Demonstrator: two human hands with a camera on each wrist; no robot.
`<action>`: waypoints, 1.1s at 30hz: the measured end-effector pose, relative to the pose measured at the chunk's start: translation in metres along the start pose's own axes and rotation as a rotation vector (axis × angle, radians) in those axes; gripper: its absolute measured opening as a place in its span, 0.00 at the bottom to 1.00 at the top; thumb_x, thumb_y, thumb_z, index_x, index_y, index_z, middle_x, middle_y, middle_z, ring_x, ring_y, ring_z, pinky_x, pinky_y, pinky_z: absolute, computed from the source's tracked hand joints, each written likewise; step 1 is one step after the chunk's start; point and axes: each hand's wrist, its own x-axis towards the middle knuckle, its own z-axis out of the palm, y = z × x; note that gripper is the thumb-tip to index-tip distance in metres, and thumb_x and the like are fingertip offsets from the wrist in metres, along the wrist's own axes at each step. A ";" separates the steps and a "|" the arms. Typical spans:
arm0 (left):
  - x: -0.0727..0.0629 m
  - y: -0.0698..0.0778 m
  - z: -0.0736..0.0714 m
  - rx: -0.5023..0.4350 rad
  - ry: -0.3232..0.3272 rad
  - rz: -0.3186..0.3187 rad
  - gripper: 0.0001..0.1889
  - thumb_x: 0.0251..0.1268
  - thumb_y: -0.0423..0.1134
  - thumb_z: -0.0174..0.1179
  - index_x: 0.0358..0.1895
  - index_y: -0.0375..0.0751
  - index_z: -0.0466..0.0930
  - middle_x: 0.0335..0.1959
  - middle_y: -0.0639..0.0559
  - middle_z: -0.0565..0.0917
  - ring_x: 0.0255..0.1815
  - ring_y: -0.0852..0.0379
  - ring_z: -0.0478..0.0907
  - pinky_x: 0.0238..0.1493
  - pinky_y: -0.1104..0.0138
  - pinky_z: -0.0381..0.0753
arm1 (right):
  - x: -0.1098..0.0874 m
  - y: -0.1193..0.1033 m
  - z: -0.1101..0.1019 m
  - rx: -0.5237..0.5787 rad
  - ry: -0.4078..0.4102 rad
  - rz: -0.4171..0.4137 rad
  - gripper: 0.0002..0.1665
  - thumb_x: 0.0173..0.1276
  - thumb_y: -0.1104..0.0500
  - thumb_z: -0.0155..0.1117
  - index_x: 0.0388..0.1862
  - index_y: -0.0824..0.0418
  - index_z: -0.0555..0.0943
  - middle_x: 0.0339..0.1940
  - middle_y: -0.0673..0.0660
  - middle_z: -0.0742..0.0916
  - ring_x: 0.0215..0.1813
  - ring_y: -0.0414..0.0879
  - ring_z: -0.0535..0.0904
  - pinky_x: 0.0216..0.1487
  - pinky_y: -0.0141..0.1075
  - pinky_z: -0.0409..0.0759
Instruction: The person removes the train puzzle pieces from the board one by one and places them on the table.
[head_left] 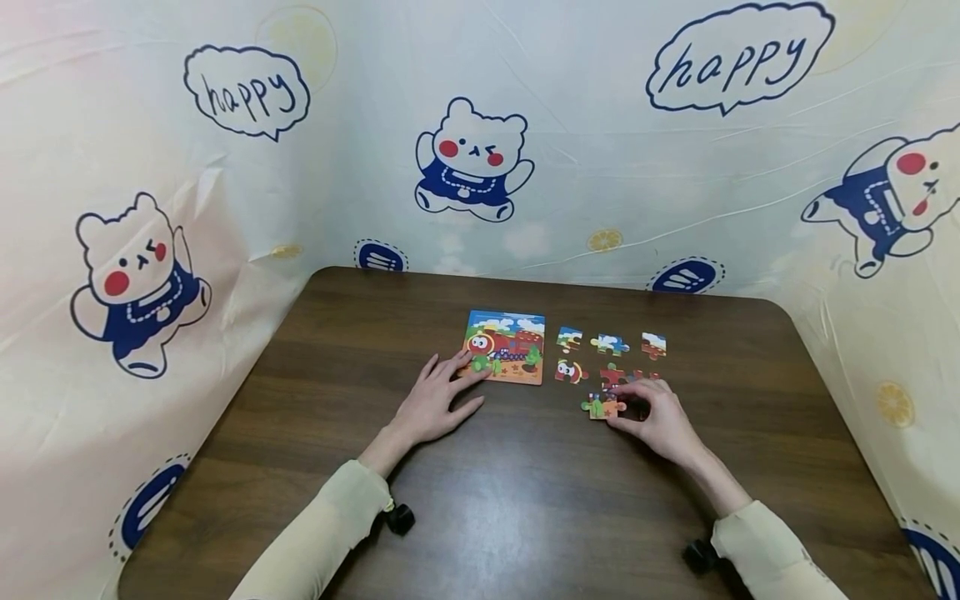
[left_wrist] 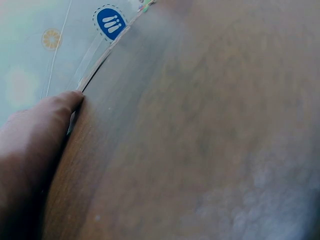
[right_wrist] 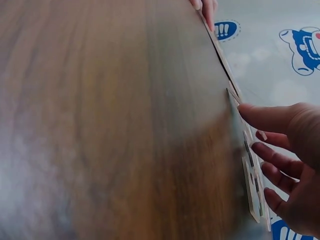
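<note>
My left hand rests with its fingers extended at the lower left corner of a square picture board, which shows a red train with big eyes, clouds and cacti. To the right of that board, my right hand pinches a jigsaw puzzle piece with a green cactus on orange ground, between thumb and fingers, low over the table. The right wrist view shows the thumb at the edge of a thin piece. Part of the puzzle pieces in the middle row are hidden behind the right hand.
Loose puzzle pieces lie in rows beyond the right hand: a sky piece, a corner piece, another corner piece, an eye piece and a red piece. The brown wooden table meets a printed cloth behind.
</note>
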 end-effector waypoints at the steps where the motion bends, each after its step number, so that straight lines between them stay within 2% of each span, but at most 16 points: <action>1: 0.000 0.000 0.000 0.002 0.001 0.000 0.30 0.82 0.63 0.59 0.83 0.70 0.72 0.88 0.45 0.68 0.91 0.46 0.61 0.91 0.36 0.49 | 0.000 -0.001 -0.001 -0.018 -0.008 0.006 0.25 0.62 0.55 0.88 0.57 0.60 0.91 0.57 0.63 0.90 0.63 0.60 0.78 0.63 0.57 0.70; 2: 0.000 0.000 0.000 0.003 0.001 0.000 0.30 0.82 0.63 0.59 0.83 0.70 0.72 0.88 0.45 0.68 0.91 0.46 0.61 0.92 0.36 0.49 | -0.001 -0.006 -0.003 -0.047 -0.025 0.028 0.25 0.62 0.56 0.87 0.57 0.60 0.91 0.59 0.65 0.89 0.65 0.63 0.77 0.62 0.61 0.68; 5: 0.000 0.001 -0.001 0.005 0.004 0.001 0.30 0.82 0.63 0.59 0.83 0.70 0.72 0.88 0.45 0.68 0.91 0.46 0.61 0.91 0.36 0.49 | -0.002 -0.015 -0.007 -0.108 -0.049 0.038 0.25 0.63 0.57 0.87 0.58 0.62 0.91 0.62 0.68 0.88 0.66 0.65 0.76 0.61 0.60 0.67; 10: 0.000 0.001 0.000 0.000 0.011 0.004 0.30 0.83 0.61 0.60 0.83 0.69 0.72 0.88 0.45 0.67 0.90 0.45 0.63 0.91 0.36 0.50 | -0.003 -0.015 -0.009 -0.148 -0.054 0.017 0.26 0.64 0.55 0.87 0.58 0.62 0.91 0.61 0.67 0.88 0.65 0.65 0.76 0.57 0.57 0.68; 16: -0.001 0.000 0.001 0.004 0.023 0.011 0.29 0.82 0.61 0.60 0.82 0.69 0.73 0.88 0.45 0.67 0.88 0.44 0.65 0.91 0.35 0.51 | -0.005 -0.013 -0.010 -0.162 -0.054 0.014 0.25 0.65 0.54 0.86 0.58 0.60 0.91 0.60 0.65 0.88 0.63 0.63 0.76 0.55 0.55 0.68; 22: 0.000 0.000 0.001 -0.004 0.052 0.010 0.30 0.81 0.60 0.63 0.81 0.63 0.76 0.86 0.43 0.69 0.87 0.43 0.67 0.90 0.36 0.53 | 0.000 -0.012 -0.009 -0.133 -0.035 0.012 0.23 0.66 0.56 0.85 0.57 0.61 0.91 0.59 0.66 0.90 0.65 0.65 0.78 0.57 0.55 0.67; 27: 0.001 0.000 0.001 -0.035 0.085 -0.037 0.34 0.81 0.57 0.64 0.84 0.54 0.71 0.86 0.43 0.68 0.86 0.42 0.68 0.91 0.38 0.55 | 0.009 -0.017 -0.007 -0.097 -0.029 -0.002 0.21 0.67 0.58 0.84 0.57 0.62 0.91 0.54 0.63 0.91 0.60 0.62 0.80 0.57 0.53 0.68; 33: 0.003 0.000 0.000 -0.029 0.142 -0.151 0.36 0.84 0.55 0.61 0.86 0.46 0.66 0.87 0.42 0.67 0.90 0.41 0.62 0.90 0.38 0.57 | 0.024 -0.029 -0.001 -0.080 -0.053 -0.008 0.21 0.69 0.60 0.82 0.59 0.63 0.90 0.55 0.61 0.92 0.59 0.60 0.81 0.58 0.54 0.68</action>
